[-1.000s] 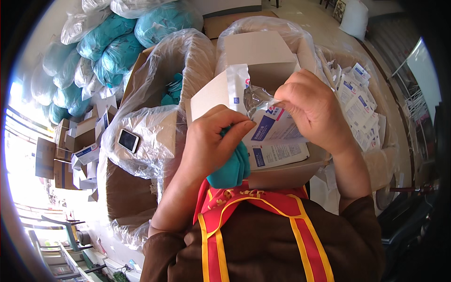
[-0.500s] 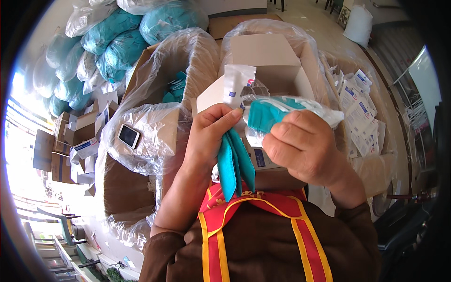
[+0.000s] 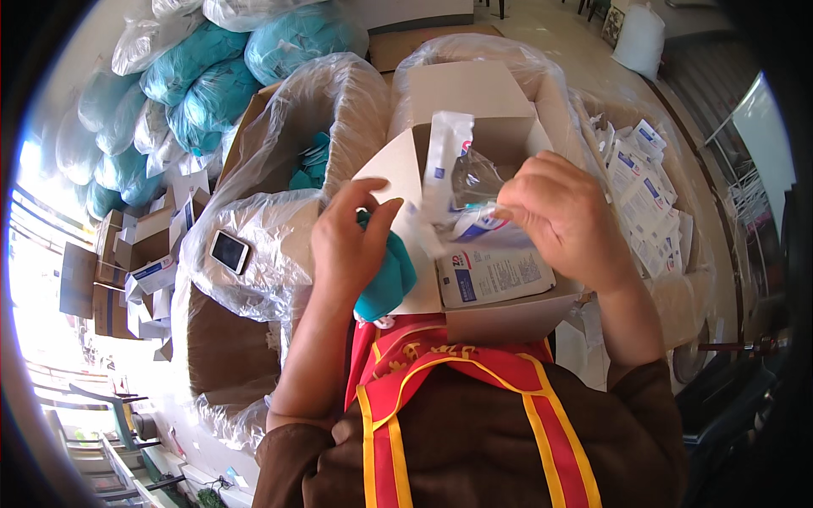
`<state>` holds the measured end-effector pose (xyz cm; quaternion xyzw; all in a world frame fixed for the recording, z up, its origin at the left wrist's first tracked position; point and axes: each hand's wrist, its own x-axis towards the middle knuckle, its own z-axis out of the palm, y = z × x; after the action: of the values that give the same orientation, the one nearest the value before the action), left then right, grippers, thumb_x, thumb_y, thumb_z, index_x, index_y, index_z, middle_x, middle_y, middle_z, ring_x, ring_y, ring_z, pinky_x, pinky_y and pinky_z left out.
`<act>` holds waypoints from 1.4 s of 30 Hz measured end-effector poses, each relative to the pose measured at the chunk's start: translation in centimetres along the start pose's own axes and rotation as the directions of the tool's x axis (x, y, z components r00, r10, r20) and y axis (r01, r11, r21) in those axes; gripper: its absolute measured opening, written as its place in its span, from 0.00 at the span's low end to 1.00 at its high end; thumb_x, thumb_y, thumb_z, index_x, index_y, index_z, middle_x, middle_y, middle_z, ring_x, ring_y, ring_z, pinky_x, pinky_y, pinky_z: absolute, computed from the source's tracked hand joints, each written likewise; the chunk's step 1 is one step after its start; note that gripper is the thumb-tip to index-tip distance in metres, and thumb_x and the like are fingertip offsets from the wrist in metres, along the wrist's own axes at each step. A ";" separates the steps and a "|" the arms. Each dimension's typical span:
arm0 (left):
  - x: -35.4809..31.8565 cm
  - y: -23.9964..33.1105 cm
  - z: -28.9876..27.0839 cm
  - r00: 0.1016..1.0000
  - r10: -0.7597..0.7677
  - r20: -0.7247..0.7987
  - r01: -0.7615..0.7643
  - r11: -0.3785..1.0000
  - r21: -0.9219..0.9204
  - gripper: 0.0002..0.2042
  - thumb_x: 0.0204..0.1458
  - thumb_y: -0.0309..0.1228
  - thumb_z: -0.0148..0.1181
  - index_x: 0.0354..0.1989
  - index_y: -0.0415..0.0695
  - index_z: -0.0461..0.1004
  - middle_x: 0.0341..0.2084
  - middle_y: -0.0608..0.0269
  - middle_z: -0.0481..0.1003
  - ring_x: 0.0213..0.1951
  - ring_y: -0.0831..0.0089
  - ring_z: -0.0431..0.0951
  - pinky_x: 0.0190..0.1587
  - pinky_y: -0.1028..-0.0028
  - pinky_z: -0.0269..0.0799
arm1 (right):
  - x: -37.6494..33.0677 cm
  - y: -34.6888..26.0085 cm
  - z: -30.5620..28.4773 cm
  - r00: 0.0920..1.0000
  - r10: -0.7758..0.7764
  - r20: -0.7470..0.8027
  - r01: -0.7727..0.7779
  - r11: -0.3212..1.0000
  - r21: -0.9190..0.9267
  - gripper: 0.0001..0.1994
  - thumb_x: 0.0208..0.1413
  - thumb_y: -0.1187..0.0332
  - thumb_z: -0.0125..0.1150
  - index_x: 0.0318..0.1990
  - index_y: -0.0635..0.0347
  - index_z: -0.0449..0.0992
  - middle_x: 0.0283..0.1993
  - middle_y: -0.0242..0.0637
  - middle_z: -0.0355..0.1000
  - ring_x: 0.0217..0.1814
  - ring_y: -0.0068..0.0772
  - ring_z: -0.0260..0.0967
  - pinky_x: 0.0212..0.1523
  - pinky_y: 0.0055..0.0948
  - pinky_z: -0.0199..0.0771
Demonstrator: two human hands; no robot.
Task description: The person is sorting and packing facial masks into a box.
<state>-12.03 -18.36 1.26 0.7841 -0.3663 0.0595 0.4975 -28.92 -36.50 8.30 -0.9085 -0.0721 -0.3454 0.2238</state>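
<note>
In my left hand (image 3: 349, 245) is a bundle of teal folded masks (image 3: 391, 275), hanging below the thumb. The index finger and thumb stand apart above it; the other fingers are partly hidden. My right hand (image 3: 563, 216) pinches a clear and white plastic wrapper (image 3: 487, 222) by its edge. The wrapper hangs over an open cardboard box (image 3: 512, 322) in front of me, its lower part smeared by motion. Inside that box lies a white printed packet (image 3: 498, 275) with blue and red marks.
A plastic-lined carton (image 3: 254, 110) at the left holds teal pieces (image 3: 312, 161). A phone (image 3: 229, 252) lies on plastic-covered cardboard beside it. At the right, another lined carton holds several white wrappers (image 3: 639, 186). Filled bags (image 3: 212, 89) and cartons (image 3: 157, 229) are piled far left.
My left hand has moved left and down with the teal masks, its thumb and index parting. My right hand has shifted slightly right and up; teal no longer fills the wrapper it holds.
</note>
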 end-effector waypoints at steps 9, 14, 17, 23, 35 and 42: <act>-0.1 6.4 -3.1 0.854 0.269 0.445 -0.239 0.963 -0.122 0.16 0.44 0.20 0.62 0.44 0.38 0.77 0.34 0.57 0.77 0.35 0.65 0.79 0.38 0.73 0.72 | 0.6 0.2 0.1 0.993 -0.085 0.084 0.063 0.968 0.243 0.08 0.42 0.80 0.67 0.30 0.62 0.74 0.25 0.35 0.68 0.28 0.35 0.64 0.29 0.30 0.65; 0.0 5.8 -2.8 0.761 0.298 0.576 -0.133 0.941 -0.311 0.18 0.44 0.21 0.62 0.47 0.36 0.76 0.34 0.60 0.77 0.32 0.77 0.75 0.34 0.78 0.68 | 0.2 0.6 -0.2 0.996 -0.049 0.071 0.031 0.971 0.236 0.07 0.44 0.78 0.66 0.30 0.61 0.74 0.25 0.34 0.68 0.29 0.36 0.64 0.30 0.30 0.65; 0.4 5.8 -3.3 0.719 0.232 0.655 0.020 0.935 -0.353 0.20 0.44 0.21 0.65 0.49 0.35 0.75 0.34 0.63 0.77 0.31 0.83 0.71 0.32 0.81 0.65 | 0.1 0.8 -0.5 0.995 -0.016 0.100 -0.010 0.967 0.255 0.06 0.46 0.77 0.66 0.30 0.61 0.74 0.26 0.34 0.69 0.31 0.36 0.65 0.31 0.31 0.66; -0.1 4.8 -3.1 0.699 0.267 0.664 0.019 0.921 -0.389 0.22 0.44 0.24 0.70 0.49 0.35 0.75 0.34 0.62 0.78 0.33 0.82 0.73 0.35 0.80 0.68 | 0.1 1.4 -0.2 0.979 0.042 0.199 -0.147 0.818 0.555 0.04 0.51 0.78 0.65 0.30 0.63 0.74 0.27 0.31 0.71 0.30 0.25 0.66 0.33 0.25 0.67; -0.4 6.0 -2.1 0.696 0.070 0.715 0.155 0.957 -0.245 0.18 0.44 0.24 0.62 0.47 0.35 0.74 0.31 0.57 0.79 0.35 0.76 0.78 0.40 0.74 0.73 | 0.4 0.8 2.1 0.995 -0.071 0.073 0.045 0.950 0.309 0.06 0.47 0.77 0.66 0.30 0.62 0.74 0.27 0.33 0.68 0.29 0.32 0.64 0.30 0.27 0.66; -1.5 5.5 -1.6 0.777 0.088 0.623 0.107 0.957 -0.268 0.14 0.42 0.23 0.64 0.40 0.37 0.77 0.30 0.54 0.80 0.34 0.75 0.78 0.38 0.72 0.73 | -0.5 -0.8 1.1 0.990 -0.139 0.004 0.137 0.984 0.115 0.12 0.41 0.69 0.71 0.32 0.60 0.75 0.30 0.33 0.69 0.32 0.38 0.66 0.31 0.34 0.69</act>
<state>-16.19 -17.57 5.36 0.6795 -0.5117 -0.2622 0.4557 -28.83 -35.26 7.55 -0.8891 -0.1558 -0.3498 0.2507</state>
